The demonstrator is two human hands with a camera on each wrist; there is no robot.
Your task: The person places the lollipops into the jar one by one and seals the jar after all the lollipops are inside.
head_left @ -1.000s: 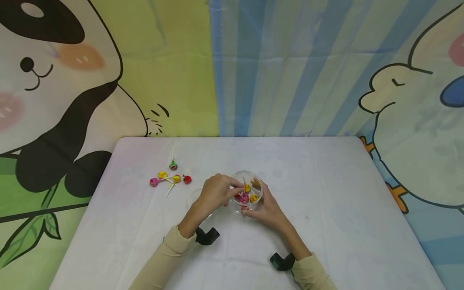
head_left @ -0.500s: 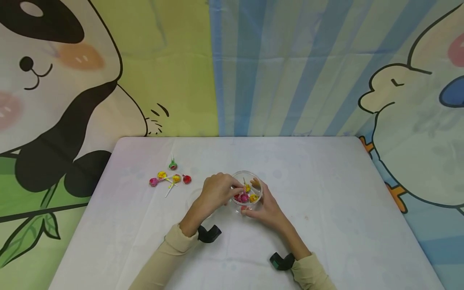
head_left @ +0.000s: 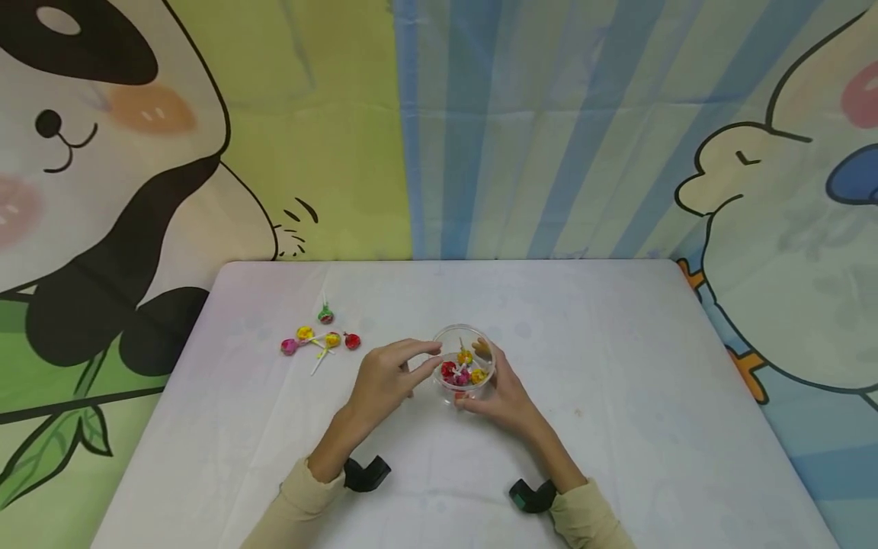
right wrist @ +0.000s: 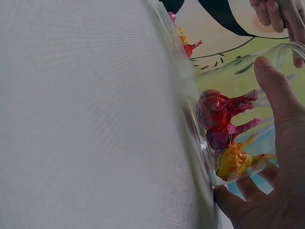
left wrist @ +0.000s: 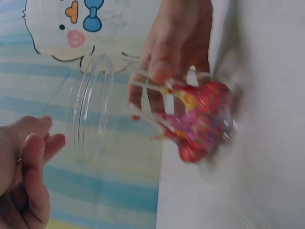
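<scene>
A clear jar [head_left: 449,390] stands upright on the white table with several wrapped lollipops [head_left: 463,374] inside, red, pink and yellow. Around its right side, my right hand [head_left: 504,393] grips it, thumb at the front and fingers behind. The left wrist view shows the lollipops' white sticks pointing up toward the open rim [left wrist: 88,114]. My left hand [head_left: 384,381] is at the left of the rim, thumb and forefinger parted, holding nothing. In the right wrist view, the right thumb [right wrist: 276,88] presses the jar's wall beside a red lollipop [right wrist: 214,110].
More lollipops lie loose at the table's left: a green one [head_left: 325,313], a red one [head_left: 352,341], a pink one [head_left: 289,347] and yellow ones [head_left: 332,340]. A cartoon-printed cloth [head_left: 549,152] hangs behind the table [head_left: 617,328].
My left hand has drawn back from inside the jar's mouth to the left and its fingers have parted, letting go of a lollipop. The right hand and jar have stayed in place.
</scene>
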